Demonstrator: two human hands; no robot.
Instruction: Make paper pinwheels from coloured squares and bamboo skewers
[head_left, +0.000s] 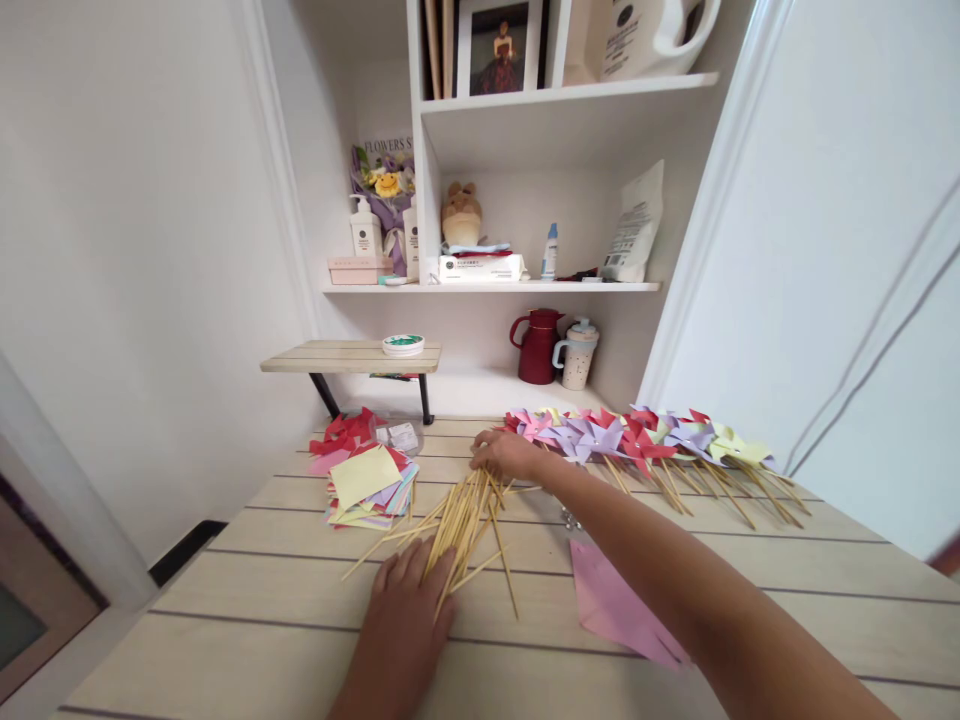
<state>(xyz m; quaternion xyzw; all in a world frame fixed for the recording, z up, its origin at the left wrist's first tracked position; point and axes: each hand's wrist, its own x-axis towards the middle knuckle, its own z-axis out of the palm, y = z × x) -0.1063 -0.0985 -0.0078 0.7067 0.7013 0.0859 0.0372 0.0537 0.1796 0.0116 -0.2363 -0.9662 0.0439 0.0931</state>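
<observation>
A loose bundle of thin wooden sticks (461,525) lies on the slatted table, several of them splayed out at the sides. My left hand (409,605) is around the near end of the bundle, with the fingers on its left and the thumb on its right. At the far end, my right hand (506,455) has its fingers curled over the stick tips. Beneath my right forearm lies a folded pink paper piece (619,605), partly covered. Small metal bits (570,520) sit beside that forearm, too small to name.
Paper pinwheels on sticks (645,445) lie in a row at the back right. Left of the sticks are a stack of coloured paper squares (367,480), red paper pieces (341,435) and a clear plastic box (397,435). A small raised shelf (345,357) stands behind them.
</observation>
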